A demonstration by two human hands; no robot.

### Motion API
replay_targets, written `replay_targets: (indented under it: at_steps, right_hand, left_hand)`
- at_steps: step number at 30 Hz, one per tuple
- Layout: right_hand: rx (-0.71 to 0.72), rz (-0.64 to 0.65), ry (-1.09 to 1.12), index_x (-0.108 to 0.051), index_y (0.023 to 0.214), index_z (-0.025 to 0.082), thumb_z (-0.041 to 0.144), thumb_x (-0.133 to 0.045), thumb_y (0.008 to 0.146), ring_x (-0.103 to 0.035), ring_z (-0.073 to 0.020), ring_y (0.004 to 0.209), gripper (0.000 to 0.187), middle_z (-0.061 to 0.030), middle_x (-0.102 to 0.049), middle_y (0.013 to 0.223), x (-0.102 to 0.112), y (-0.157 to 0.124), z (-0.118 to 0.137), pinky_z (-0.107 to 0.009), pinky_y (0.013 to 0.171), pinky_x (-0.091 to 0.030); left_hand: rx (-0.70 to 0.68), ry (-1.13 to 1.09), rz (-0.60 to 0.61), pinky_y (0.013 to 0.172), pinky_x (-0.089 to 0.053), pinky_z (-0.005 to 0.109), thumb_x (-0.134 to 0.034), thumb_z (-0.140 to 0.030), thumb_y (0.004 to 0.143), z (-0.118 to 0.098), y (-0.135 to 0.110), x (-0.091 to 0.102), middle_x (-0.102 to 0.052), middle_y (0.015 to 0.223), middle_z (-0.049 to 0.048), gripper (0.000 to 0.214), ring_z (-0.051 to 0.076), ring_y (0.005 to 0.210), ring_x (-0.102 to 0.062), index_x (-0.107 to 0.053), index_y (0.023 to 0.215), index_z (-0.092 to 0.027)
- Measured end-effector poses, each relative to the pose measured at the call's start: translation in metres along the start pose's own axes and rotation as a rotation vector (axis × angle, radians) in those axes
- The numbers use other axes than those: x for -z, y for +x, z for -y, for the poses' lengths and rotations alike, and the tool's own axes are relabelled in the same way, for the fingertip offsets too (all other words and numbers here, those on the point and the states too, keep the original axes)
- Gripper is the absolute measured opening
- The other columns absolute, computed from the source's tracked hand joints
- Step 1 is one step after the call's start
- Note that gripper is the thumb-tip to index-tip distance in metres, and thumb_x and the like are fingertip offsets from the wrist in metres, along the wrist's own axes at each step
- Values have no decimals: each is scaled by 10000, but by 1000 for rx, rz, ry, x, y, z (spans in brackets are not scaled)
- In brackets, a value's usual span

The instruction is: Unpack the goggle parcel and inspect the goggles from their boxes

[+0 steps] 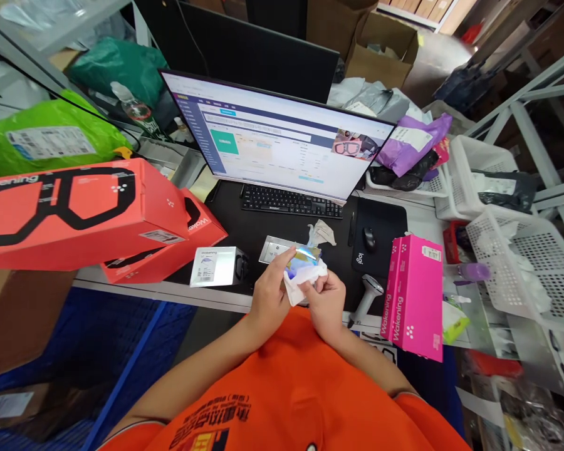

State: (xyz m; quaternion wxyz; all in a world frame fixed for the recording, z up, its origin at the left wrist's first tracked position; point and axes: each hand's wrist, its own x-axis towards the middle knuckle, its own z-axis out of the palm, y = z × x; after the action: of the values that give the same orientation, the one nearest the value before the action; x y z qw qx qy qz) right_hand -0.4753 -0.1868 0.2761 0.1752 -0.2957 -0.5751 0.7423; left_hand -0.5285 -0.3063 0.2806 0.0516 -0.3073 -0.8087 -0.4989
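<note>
**While an iridescent lens (307, 254) is held over the counter (263, 225), a white cloth (310, 274) is pinched against it**

As the lens is gripped at its edge by the left hand (270, 292), the white cloth is pinched between the thumb and bent fingers of the right hand (326, 302). The lens is thus kept between the two hands, close to the counter's near edge, its lower part covered by the cloth.

Just beyond the hands, a flat silvery packet (272, 249) and a crumpled grey wrapper (323, 232) are seen on the counter. To the left, a white box (216, 267) is laid near stacked coral boxes (162, 216); to the right, a barcode scanner (367, 294) is set beside pink boxes (418, 297). A mouse (369, 238) is placed on a dark pad (385, 216). Farther back, a keyboard (291, 202) is partly overhung by a lit monitor (272, 150), and purple parcels (411, 144) are heaped in a white basket (435, 186).
</note>
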Motion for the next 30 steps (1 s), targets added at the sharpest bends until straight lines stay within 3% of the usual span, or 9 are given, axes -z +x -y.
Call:
replay_targets:
  at_steps: [5,7,10,12,18,22,25,30]
  right_hand:
    - [-218,88,295,-386,630,230,357,-872,561,-475,-109,596,507,42,-548,664,0,33,22,-252,588,-428]
    - [-194,65,276,-410,651,233,404,-866,581,-463,-107,584,492,45,-536,660,-3,30,25,-251,578,-424]
    - [-19,-34,80,-388,613,231,359,-858,619,-388,-87,540,487,73,-450,576,-7,10,18,-224,525,-363]
    - [27,-21,-6,-369,580,228,308,-859,614,-360,-78,521,498,82,-417,540,-7,2,13,-215,502,-334]
    - [-229,104,300,-454,661,228,378,-890,535,-542,-125,656,478,20,-611,733,-4,36,27,-259,636,-473]
    - [-105,5,228,-455,689,231,381,-867,618,-506,-110,622,444,41,-577,694,-8,25,20,-237,596,-441]
    - [-33,30,128,-395,628,226,285,-860,630,-428,-86,560,468,73,-493,598,-7,7,5,-212,548,-390]
    - [-199,105,318,-379,574,216,215,-883,532,-480,-83,565,506,60,-556,610,3,26,10,-202,555,-414]
  left_hand:
    - [-97,27,123,1236,-318,507,-485,-84,906,5,0,4,-568,1471,87,635,229,1360,-544,-384,1509,-254]
    - [-82,35,117,1221,-356,483,-485,-74,899,4,0,4,-568,1471,85,640,226,1361,-543,-388,1505,-253]
    - [-17,40,48,1145,-463,426,-520,-121,925,2,0,5,-563,1472,108,593,237,1345,-557,-402,1495,-236]
    - [2,38,19,1107,-501,400,-537,-153,939,1,0,5,-570,1462,117,579,239,1327,-573,-399,1496,-229]
    - [-127,51,104,1185,-419,444,-505,-53,885,4,3,7,-593,1444,80,669,229,1342,-562,-376,1509,-258]
    - [-76,42,95,1166,-441,449,-501,-48,873,5,4,9,-579,1457,97,669,237,1343,-561,-389,1502,-246]
    - [-20,15,72,1129,-480,426,-520,-96,907,9,4,10,-590,1440,119,596,239,1323,-579,-419,1481,-220]
    - [-124,-27,161,1169,-436,455,-511,-58,862,16,6,13,-594,1443,101,639,237,1320,-583,-436,1472,-232]
